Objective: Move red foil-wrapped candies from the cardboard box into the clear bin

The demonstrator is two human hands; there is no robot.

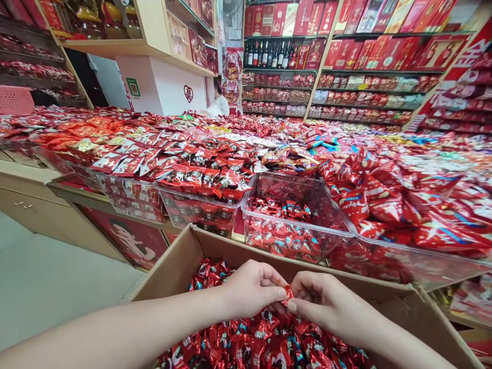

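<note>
Between my two hands is a small red wrapped candy (287, 293), pinched at both sides. My left hand (255, 288) has thumb and fingers closed on its left part. The thumb and forefinger of my right hand (322, 297) grip its right part. Both hands are above an open cardboard box (230, 245) filled with loose red wrapped candies (246, 338), some with blue and dark prints. Most of the held candy is hidden by my fingers.
Just past the box stands a clear plastic bin (326, 230), partly filled with small red candies. Fuller bins of red packets (209, 177) and larger red bags (384, 200) flank it. Shelves with bottles (269, 55) and gift boxes line the back. A person (220, 100) is far behind.
</note>
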